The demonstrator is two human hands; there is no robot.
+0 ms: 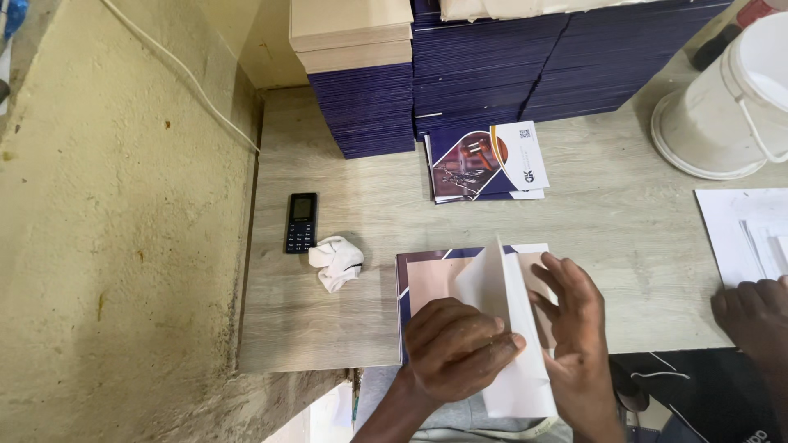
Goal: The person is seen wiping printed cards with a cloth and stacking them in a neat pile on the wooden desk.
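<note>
At the near edge of the table (pixel 345 205), an open booklet cover (pixel 427 279) lies flat with its pale inner side up, and a folded white sheet (pixel 505 328) stands partly raised over it. The left hand (pixel 455 349) lies knuckles-up on the lower part of the sheet, fingers curled and pressing it down, while the right hand (pixel 574 328) stands beside the raised flap with fingers held straight and close together, steadying its edge. This looks like the step of fitting the white insert into the cover; the next move seems to call for squaring the fold against the cover's spine and flattening it without creasing. A crumpled white cloth (pixel 336 262) and a small black phone (pixel 301 222) lie just to the left. Behind are tall stacks of dark blue covers (pixel 492 66), a few printed booklets (pixel 484 162) and a white bucket (pixel 726 102). Another person's hand (pixel 751 308) rests on white papers (pixel 739 226) at the right.
</note>
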